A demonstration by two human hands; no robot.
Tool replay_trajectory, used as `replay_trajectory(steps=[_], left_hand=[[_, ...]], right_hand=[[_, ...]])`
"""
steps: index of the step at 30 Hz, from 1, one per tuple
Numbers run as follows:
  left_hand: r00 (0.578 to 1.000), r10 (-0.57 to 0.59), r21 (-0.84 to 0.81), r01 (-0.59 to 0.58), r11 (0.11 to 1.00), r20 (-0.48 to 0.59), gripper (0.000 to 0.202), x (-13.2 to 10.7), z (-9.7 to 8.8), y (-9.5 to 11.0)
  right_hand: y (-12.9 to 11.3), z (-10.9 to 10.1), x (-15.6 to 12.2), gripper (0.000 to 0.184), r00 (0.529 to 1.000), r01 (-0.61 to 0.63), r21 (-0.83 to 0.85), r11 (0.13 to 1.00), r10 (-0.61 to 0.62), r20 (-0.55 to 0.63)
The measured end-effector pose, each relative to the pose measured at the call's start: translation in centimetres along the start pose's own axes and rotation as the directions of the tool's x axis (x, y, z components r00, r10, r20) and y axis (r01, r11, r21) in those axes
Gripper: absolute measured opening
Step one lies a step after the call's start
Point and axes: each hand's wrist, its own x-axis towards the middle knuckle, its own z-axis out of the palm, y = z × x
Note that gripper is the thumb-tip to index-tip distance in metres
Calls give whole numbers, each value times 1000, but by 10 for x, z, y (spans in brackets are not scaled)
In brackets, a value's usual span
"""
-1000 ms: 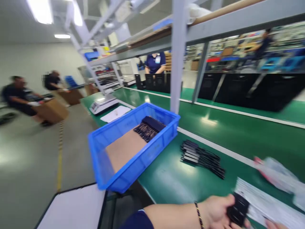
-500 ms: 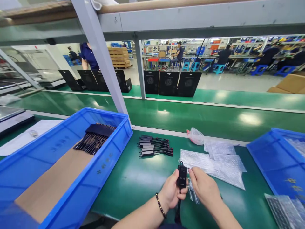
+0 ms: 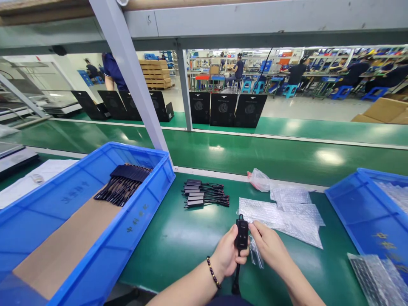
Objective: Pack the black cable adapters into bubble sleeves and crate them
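Note:
My left hand (image 3: 225, 253) is wrapped round a small black control box (image 3: 242, 234) with a loop at its top and a cable (image 3: 236, 282) hanging below. The box stands upright, its button face toward me. At the box's upper right edge, my right hand (image 3: 267, 242) pinches thumb against fingers; whatever lies between them is too small to make out. Between the hands, a clear plastic strip (image 3: 256, 254) lies on the bench. Several similar black boxes with cables (image 3: 199, 195) lie in a stack farther off. Bubble wrap bags (image 3: 280, 216) lie just beyond my right hand.
On the left stands a long blue crate (image 3: 127, 238) with a row of black cabled boxes (image 3: 126, 182) inside. Another blue crate (image 3: 347, 208) stands right, near packed bubble wrap (image 3: 372, 276). Black open cartons (image 3: 223, 109) line the far belt. A metal post (image 3: 137, 80) rises ahead.
The view has shifted slightly. Both hands stay at the control box, the right fingers now pressed closer to its upper right edge.

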Motion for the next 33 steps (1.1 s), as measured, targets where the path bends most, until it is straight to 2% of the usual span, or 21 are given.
replay_trajectory(steps=[3, 8, 10, 12, 14, 16, 19, 21, 24, 27, 30, 33], left_hand=[[1000, 2, 2, -2, 1000, 5, 45, 0, 0, 0], [1000, 12, -1, -12, 1000, -2, 46, 0, 0, 2], [999, 12, 2, -12, 1000, -41, 46, 1, 0, 4], [996, 20, 20, -19, 1000, -90, 45, 1, 1, 6], [992, 29, 37, -25, 999, -120, 43, 0, 2, 8], [994, 26, 41, -22, 999, -104, 38, -1, 3, 9], [998, 59, 91, -58, 994, 1, 28, -4, 4, 10], [993, 103, 155, -110, 982, 52, 35, -6, 5, 9], [989, 138, 223, -146, 964, 51, 30, -6, 5, 9], [988, 155, 241, -155, 958, 20, 20, -2, 4, 9], [981, 192, 224, -183, 957, -19, 20, 1, 1, 11], [973, 227, 198, -212, 957, -54, 19, 1, 0, 14]], right_hand=[[-2, -3, 1, 41, 999, -35, 88, 995, 32, 39], [3, -15, -7, 43, 993, 23, 212, 977, -47, 108], [10, -18, -10, 43, 990, 13, 118, 993, -29, 138], [19, -16, -10, 40, 986, -36, -102, 994, 52, 161], [27, -9, -10, 36, 975, -81, -317, 945, 141, 171], [34, -1, -11, 32, 970, -112, -428, 897, 193, 149], [44, 4, -12, 28, 976, -169, -434, 885, 210, 49], [51, 0, -11, 26, 978, -206, -406, 890, 203, -52], [62, -11, -2, 21, 974, -212, -406, 889, 159, -160], [69, -17, 15, 23, 986, -159, -454, 876, 120, -115], [68, -12, 31, 23, 994, -104, -514, 851, 112, -16], [66, -5, 37, 20, 994, -83, -536, 840, 105, 9]])
